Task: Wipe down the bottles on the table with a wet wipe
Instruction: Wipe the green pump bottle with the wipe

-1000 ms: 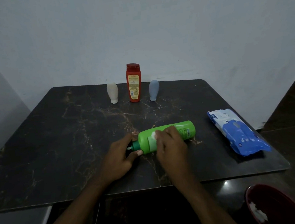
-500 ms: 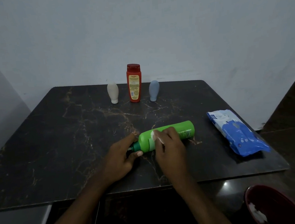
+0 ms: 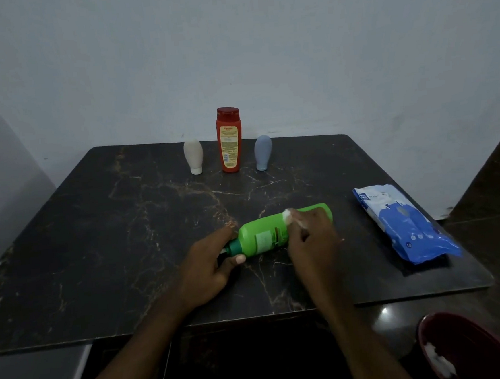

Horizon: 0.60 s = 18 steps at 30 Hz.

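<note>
A green bottle (image 3: 266, 236) lies on its side on the dark marble table (image 3: 97, 246), cap end pointing left. My left hand (image 3: 210, 267) pinches its dark green cap between thumb and fingers. My right hand (image 3: 312, 241) holds a white wet wipe (image 3: 288, 216) and presses it on the right half of the bottle's body. At the far edge stand three bottles: a cream one (image 3: 194, 157), a tall red one (image 3: 229, 140) and a grey-blue one (image 3: 263, 152).
A blue and white pack of wipes (image 3: 404, 222) lies near the table's right edge. A dark red bin (image 3: 470, 348) with white crumpled wipes inside stands on the floor at the lower right. A pale wall rises behind the table.
My right hand has slid the wipe along the green bottle from near the neck toward its base on the right. The left hand stays on the cap.
</note>
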{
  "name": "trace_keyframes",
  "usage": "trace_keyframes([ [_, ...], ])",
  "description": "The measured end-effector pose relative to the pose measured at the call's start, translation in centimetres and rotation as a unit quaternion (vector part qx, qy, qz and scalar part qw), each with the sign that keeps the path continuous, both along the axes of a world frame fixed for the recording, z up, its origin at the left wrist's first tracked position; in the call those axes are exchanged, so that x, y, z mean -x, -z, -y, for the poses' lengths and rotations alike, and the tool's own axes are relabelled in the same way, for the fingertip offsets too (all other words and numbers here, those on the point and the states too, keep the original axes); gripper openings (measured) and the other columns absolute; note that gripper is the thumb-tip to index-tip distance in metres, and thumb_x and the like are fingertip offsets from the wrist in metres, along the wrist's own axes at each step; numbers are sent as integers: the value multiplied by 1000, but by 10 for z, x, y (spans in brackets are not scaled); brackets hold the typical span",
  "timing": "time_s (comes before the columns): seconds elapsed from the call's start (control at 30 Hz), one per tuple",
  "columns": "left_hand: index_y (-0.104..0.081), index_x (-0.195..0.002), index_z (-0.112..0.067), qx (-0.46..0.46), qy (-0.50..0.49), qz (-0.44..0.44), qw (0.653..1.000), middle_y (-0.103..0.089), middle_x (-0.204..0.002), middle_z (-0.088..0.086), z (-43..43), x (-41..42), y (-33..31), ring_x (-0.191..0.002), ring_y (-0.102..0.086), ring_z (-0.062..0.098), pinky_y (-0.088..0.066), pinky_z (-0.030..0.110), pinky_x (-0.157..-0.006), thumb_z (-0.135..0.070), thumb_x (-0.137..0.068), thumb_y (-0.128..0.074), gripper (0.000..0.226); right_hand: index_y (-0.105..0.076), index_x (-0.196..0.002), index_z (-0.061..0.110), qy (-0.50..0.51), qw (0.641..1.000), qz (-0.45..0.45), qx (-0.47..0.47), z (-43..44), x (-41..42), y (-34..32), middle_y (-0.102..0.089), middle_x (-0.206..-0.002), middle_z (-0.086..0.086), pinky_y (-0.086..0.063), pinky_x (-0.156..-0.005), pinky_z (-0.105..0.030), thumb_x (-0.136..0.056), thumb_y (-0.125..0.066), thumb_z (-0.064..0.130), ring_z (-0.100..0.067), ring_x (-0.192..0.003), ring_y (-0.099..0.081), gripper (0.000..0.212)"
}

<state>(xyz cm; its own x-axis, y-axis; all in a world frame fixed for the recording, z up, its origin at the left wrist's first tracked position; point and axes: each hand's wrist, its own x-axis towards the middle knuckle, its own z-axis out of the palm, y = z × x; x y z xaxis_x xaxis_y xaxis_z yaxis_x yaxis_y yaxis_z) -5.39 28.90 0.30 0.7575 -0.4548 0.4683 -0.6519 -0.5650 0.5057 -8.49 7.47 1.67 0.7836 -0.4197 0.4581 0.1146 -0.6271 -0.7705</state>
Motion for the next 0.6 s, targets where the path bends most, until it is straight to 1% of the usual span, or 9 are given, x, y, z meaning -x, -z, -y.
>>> trace_keyframes([
  [0.1,-63,-114,-18,6,-1,-5,1000,-58,-97,-23,-1,0,0,-86,-55,-9,-36,7,-76,-28,-89,-71,28,-70,-110,20,-94,994,39,46,-35,7,3,-56,-98,8,-49,-71,-22,-95,-60,20,-6,-82,-58,18],
  [0.17,-63,-114,-19,8,1,-8,1000,-59,-97,-22,-1,0,0,-86,-55,-7,-38,9,-76,-30,-90,-70,27,-69,-112,22,-107,992,44,59,-32,5,6,-54,-97,11,-50,-71,-24,-97,-58,26,-6,-83,-58,19],
  [0.27,-62,-113,-20,10,7,-4,1000,-58,-96,-24,-1,2,-2,-86,-56,-6,-38,9,-75,-31,-93,-68,24,-68,-107,24,-40,998,3,47,2,-4,6,-54,-94,10,-49,-67,-24,-98,-56,30,-4,-76,-56,16],
  [0.33,-62,-113,-20,12,11,0,1000,-60,-96,-19,0,2,-2,-86,-57,-4,-39,10,-74,-31,-93,-68,23,-67,-95,23,18,999,-19,24,37,-12,9,-57,-89,3,-46,-62,-23,-98,-56,31,-4,-71,-56,14],
  [0.37,-62,-113,-20,12,12,3,1000,-61,-96,-17,0,2,-3,-86,-57,-3,-39,10,-74,-31,-93,-68,23,-66,-90,23,43,998,-32,16,52,-17,9,-58,-87,0,-45,-62,-24,-98,-55,32,-6,-72,-56,16],
  [0.4,-62,-114,-20,14,14,4,1000,-61,-97,-16,1,2,-2,-87,-57,-3,-41,11,-74,-31,-93,-67,24,-66,-90,20,61,997,-49,17,63,-22,11,-60,-89,-3,-44,-64,-24,-99,-53,31,-10,-74,-58,19],
  [0.47,-62,-116,-20,14,15,2,1000,-62,-99,-14,1,2,-2,-88,-58,1,-45,18,-75,-34,-94,-66,26,-67,-100,16,68,994,-80,34,67,-27,11,-61,-97,-4,-42,-67,-21,-100,-49,29,-12,-82,-59,23],
  [0.53,-62,-117,-19,12,11,2,1000,-63,-100,-13,1,2,-1,-88,-59,3,-46,21,-76,-34,-94,-66,27,-68,-108,19,39,996,-64,39,50,-23,5,-58,-100,0,-41,-67,-18,-99,-51,29,-6,-83,-56,21],
  [0.6,-62,-116,-20,12,6,3,1000,-62,-99,-16,0,2,0,-88,-58,0,-43,17,-75,-31,-93,-68,26,-66,-113,24,-17,999,-38,33,21,-14,-2,-56,-105,4,-46,-69,-16,-99,-54,26,0,-84,-56,19],
])
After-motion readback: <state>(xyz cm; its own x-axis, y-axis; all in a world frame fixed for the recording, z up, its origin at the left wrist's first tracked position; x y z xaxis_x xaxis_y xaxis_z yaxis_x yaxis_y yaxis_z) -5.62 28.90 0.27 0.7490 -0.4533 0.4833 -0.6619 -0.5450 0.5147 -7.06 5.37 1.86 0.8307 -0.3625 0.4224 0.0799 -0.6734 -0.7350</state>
